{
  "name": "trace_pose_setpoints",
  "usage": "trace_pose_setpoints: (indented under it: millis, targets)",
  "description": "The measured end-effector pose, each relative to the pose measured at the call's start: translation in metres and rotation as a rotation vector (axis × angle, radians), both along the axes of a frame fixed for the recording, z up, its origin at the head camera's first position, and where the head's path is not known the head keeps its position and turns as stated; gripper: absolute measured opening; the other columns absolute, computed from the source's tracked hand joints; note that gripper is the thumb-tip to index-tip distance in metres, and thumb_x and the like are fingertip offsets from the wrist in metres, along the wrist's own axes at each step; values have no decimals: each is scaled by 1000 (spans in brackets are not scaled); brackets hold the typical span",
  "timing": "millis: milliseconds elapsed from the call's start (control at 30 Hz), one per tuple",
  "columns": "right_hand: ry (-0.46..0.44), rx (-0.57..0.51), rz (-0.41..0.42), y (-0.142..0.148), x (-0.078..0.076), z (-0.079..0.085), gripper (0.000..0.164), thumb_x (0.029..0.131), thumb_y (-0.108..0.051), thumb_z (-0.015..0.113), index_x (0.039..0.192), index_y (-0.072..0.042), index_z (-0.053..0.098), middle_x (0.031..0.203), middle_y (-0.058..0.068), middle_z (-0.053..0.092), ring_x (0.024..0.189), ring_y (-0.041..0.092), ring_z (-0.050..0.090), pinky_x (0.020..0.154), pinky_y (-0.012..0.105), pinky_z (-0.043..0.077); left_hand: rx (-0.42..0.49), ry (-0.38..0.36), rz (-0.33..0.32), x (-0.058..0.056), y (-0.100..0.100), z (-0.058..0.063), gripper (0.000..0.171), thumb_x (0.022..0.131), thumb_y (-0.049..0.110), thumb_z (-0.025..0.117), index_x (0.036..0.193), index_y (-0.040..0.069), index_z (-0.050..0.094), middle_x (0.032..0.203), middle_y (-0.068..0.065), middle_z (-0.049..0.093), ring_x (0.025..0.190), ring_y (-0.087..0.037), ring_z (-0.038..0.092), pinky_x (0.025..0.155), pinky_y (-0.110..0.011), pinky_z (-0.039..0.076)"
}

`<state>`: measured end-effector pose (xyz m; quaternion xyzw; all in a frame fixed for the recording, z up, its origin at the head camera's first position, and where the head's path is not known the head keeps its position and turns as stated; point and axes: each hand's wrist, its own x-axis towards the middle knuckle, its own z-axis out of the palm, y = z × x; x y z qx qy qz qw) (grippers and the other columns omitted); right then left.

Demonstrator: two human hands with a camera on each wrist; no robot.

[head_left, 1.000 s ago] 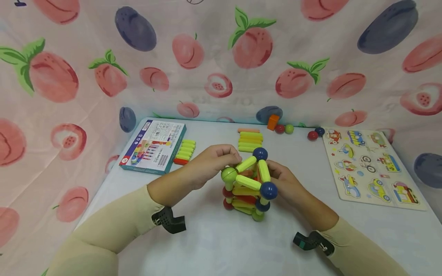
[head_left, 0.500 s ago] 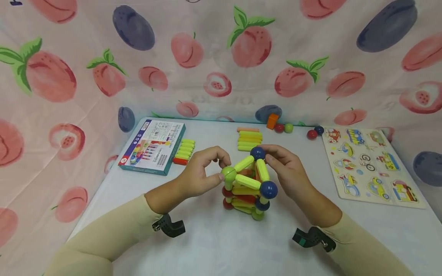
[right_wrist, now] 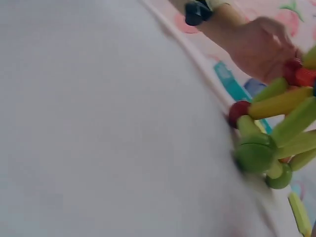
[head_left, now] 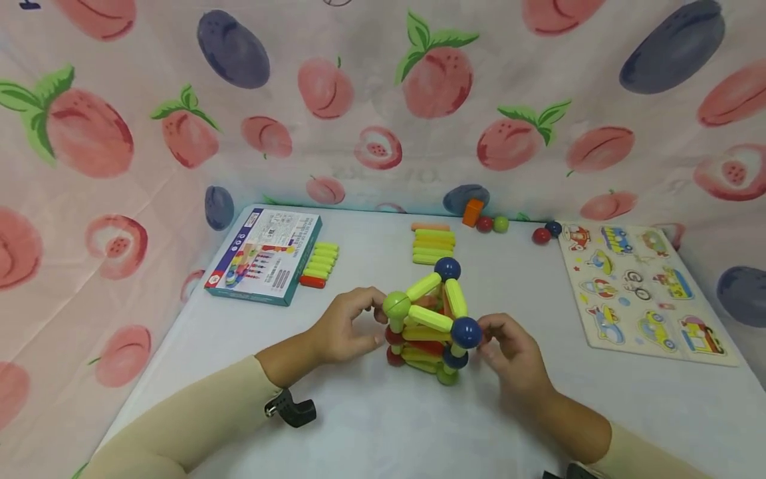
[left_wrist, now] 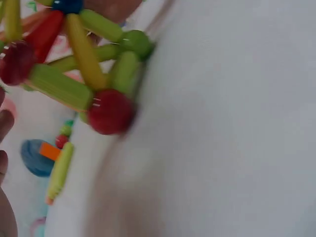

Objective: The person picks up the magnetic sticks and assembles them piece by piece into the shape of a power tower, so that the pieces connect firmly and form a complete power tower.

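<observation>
A tower of magnetic sticks and balls (head_left: pixel 431 318) stands upright on the white table, its sticks yellow, green, red and orange. A green ball (head_left: pixel 397 305) forms its top left corner; blue balls (head_left: pixel 465 332) form the near right and far corners. To the tower's left, my left hand (head_left: pixel 347 327) has bent fingers beside the red balls, thumb held apart. My right hand (head_left: pixel 517 359) is at the right, fingertips close to the near blue ball; whether they touch is unclear. Red balls (left_wrist: pixel 111 112) at the base show in the left wrist view.
Behind the tower lies a row of sticks (head_left: pixel 433 244). More sticks (head_left: pixel 320 261) lie beside a flat box (head_left: pixel 263 256) at left. An orange block (head_left: pixel 473 212) and loose balls (head_left: pixel 541 235) sit at the back. A picture puzzle board (head_left: pixel 646 293) lies at right.
My right hand has come from behind the tower round to its near right side. My left hand has left the top green ball and moved lower. The tower stays in place.
</observation>
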<state>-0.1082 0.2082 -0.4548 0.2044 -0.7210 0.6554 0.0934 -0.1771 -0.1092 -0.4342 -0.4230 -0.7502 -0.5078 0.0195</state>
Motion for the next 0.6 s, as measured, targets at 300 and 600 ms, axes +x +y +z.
trace_pose_setpoints:
  millis: [300, 600]
  targets:
    - [106, 311, -69, -6, 15, 3, 46, 84, 3, 87, 122, -15, 68, 99, -6, 70, 87, 15, 62, 83, 26, 52, -40, 94, 90, -1, 8, -8, 24, 91, 12, 79, 111, 13, 65, 103, 2, 67, 98, -17, 62, 85, -45, 56]
    - [-71, 303, -203, -19, -1, 5, 36, 89, -9, 88, 117, -11, 66, 101, -6, 71, 89, 17, 64, 81, 36, 52, -145, -33, 276, -24, 28, -1, 27, 103, 17, 72, 129, 10, 69, 123, 2, 72, 107, -15, 66, 92, -37, 56]
